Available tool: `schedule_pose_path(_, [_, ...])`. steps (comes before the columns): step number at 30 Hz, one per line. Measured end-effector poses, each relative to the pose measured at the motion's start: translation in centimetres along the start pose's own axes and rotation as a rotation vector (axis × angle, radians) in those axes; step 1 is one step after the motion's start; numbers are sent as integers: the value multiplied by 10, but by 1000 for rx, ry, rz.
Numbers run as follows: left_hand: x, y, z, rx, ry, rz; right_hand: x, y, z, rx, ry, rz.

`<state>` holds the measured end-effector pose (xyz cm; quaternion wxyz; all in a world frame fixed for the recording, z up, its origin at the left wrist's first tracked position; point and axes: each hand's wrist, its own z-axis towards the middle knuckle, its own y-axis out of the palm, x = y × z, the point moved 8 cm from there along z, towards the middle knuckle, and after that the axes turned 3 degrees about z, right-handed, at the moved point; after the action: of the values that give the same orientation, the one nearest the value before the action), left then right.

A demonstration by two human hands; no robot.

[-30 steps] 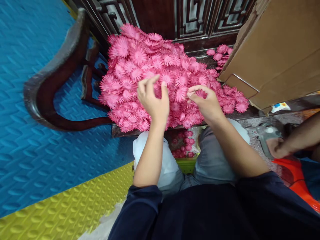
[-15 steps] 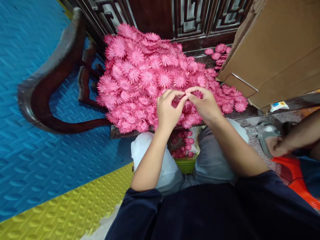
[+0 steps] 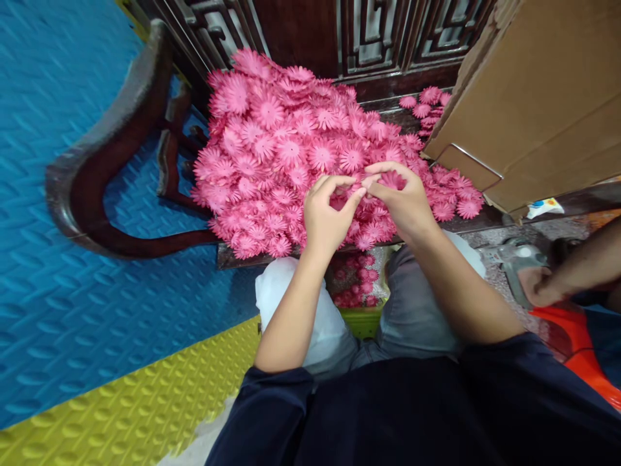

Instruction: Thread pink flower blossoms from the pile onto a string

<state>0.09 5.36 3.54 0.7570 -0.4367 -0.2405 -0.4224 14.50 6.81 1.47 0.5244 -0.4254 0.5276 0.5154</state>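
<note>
A large heap of pink artificial flowers [image 3: 291, 153] covers the dark wooden seat in front of me. My left hand [image 3: 326, 210] is over its near edge, with thumb and fingertips curved together in a pinch. Just to the right, my right hand [image 3: 405, 200] pinches too, its fingertips almost meeting those of the left. Whatever lies between the fingertips is small and merges with the pink behind it, so I cannot make it out. Below, between my knees, more pink flowers [image 3: 365, 275] lie low down by a green container [image 3: 361, 321].
On the left curves a dark wooden armrest [image 3: 72, 194] above blue matting [image 3: 29, 310] with a yellow strip [image 3: 145, 395]. A cardboard box [image 3: 528, 90] stands at the right. Another person's limb [image 3: 582, 262] shows at the right edge, near a red object [image 3: 577, 336].
My right hand's fingers have spread slightly and its index finger has lifted, parting a little from the left fingertips. The view has shifted slightly, while my left hand stays almost in place.
</note>
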Motion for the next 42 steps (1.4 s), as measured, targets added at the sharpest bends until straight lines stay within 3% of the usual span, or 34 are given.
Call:
schedule_pose_path(11, [-5,0,-3,17,-78,-145,17,7,-1,-83,305,230])
schedule_pose_path(21, [-4,3,-2,-6,-68,-163,21,8,-1,-42,383,291])
schedule_pose_path(32, [-32,21,-5,-112,-434,-589,29,15,-2,-183,461,403])
schedule_pose_path(42, [-29,16,-4,-85,-379,-577,25,22,-6,-229,485,415])
